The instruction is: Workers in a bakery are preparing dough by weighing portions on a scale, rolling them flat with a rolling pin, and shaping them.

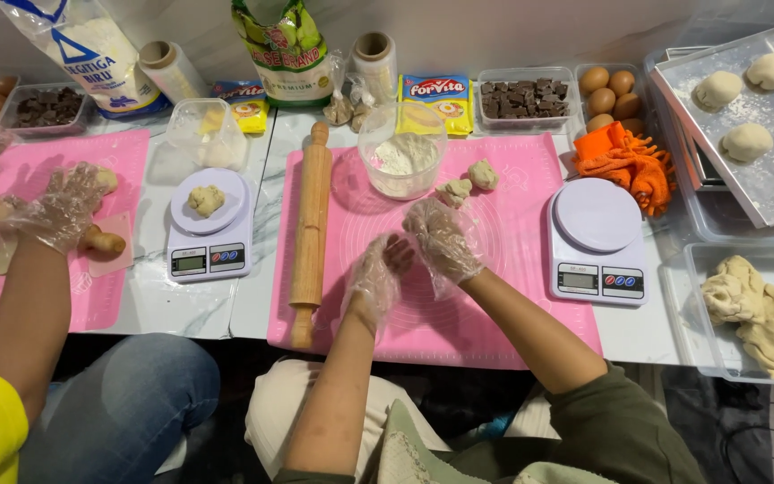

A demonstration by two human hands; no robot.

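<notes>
1. At the far left a co-worker's gloved hands [42,211] work dough on a pink mat [91,296], beside a small white scale [210,229] that carries a dough lump [206,199].
2. A wooden rolling pin [310,235] lies lengthwise along the left edge of the middle pink mat [512,296], well clear of the person's hands.
3. The left hand [374,278], in a clear plastic glove, is cupped with its fingers curled toward the right hand; whether anything sits in the palm cannot be told.
4. The right hand [443,242], also gloved, meets the left at the fingertips, the two pressed together over the mat; any dough between them is hidden.
5. Two small dough pieces [468,182] lie on the mat just beyond the right hand, apart from it, next to a clear bowl of flour [402,161].
6. To the right stand a bare white scale [597,237], an orange cloth [629,161], a metal tray [763,170] with three dough balls [745,141], and a clear tub [700,350] holding a dough mass [759,309].
</notes>
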